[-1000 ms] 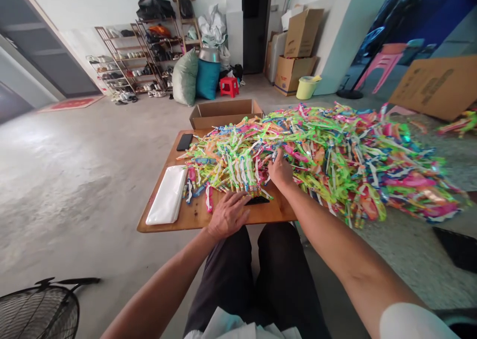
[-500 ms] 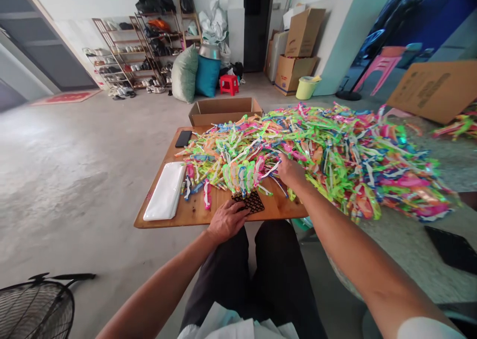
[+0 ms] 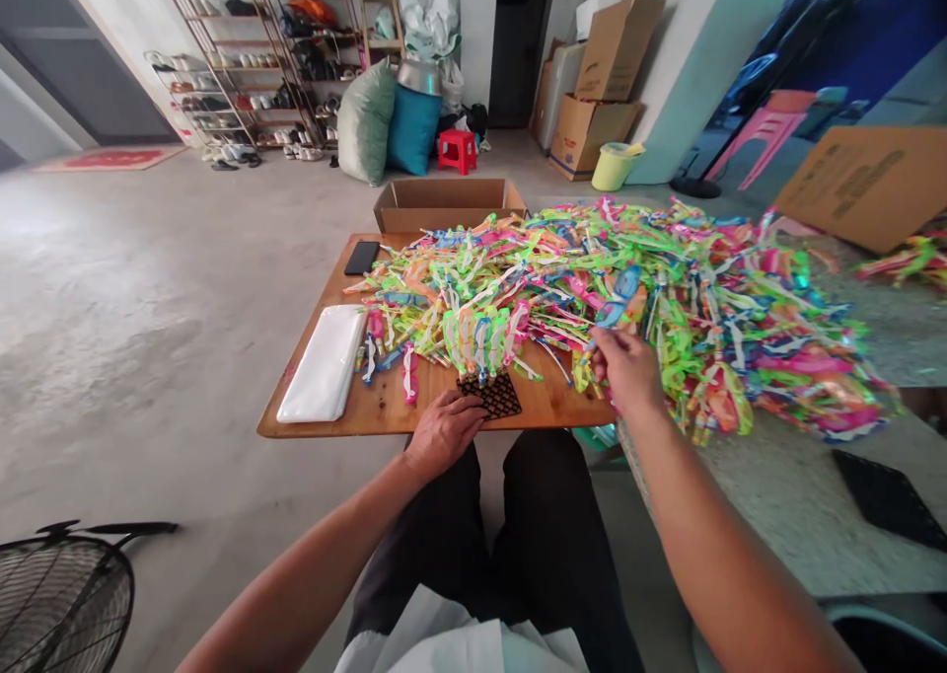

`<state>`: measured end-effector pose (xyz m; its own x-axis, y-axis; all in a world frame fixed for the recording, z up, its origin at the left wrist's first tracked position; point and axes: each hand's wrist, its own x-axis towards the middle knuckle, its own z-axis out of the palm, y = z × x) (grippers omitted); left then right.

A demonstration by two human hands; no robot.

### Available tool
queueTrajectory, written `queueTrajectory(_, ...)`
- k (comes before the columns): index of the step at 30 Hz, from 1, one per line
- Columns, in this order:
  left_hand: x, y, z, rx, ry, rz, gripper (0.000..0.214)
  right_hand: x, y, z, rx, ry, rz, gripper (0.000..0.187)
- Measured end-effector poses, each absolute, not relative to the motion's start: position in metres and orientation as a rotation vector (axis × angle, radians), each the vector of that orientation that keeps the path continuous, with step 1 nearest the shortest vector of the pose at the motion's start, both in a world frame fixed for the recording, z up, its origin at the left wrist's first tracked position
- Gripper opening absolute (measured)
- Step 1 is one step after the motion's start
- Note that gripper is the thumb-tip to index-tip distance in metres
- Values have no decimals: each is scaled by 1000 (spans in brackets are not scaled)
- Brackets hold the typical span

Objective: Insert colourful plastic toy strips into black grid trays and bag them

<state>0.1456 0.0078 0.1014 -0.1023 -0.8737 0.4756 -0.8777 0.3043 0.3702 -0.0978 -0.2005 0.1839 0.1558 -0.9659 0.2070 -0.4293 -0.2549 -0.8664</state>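
Note:
My left hand [image 3: 448, 430] rests at the table's front edge, fingers closed over the near left corner of a small black grid holder [image 3: 500, 397]. Several plastic toys [image 3: 480, 342] with pale strips stand upright in a row in that holder, green, orange, blue and pink. My right hand [image 3: 628, 369] is pinched on the thin end of a blue plastic toy [image 3: 622, 290], whose wide translucent part points away from me over the heap. The large heap of similar colourful toys [image 3: 688, 298] spreads across the table's right side.
On the wooden tabletop [image 3: 385, 411] lie a stack of clear plastic bags [image 3: 324, 362], a phone [image 3: 362, 258] and a single pink toy [image 3: 409, 374]. An open carton [image 3: 450, 204] stands behind. A black tray [image 3: 892, 495] lies right; a fan [image 3: 63, 594] stands lower left.
My right hand has drawn back from the heap and moved right, now with the blue toy in its fingers. My left hand has stayed at the grid holder. The view has shifted slightly.

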Motion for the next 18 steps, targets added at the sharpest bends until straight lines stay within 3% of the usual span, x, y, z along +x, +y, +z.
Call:
queueTrajectory(5,147,11,101,1506,-1926,-45,23,-70,-125,142,-1462,987,-903,51)
queueTrajectory(18,136,14,98,1530,-1845,-33,21,-35,-125,123,-2430,894,-647,28)
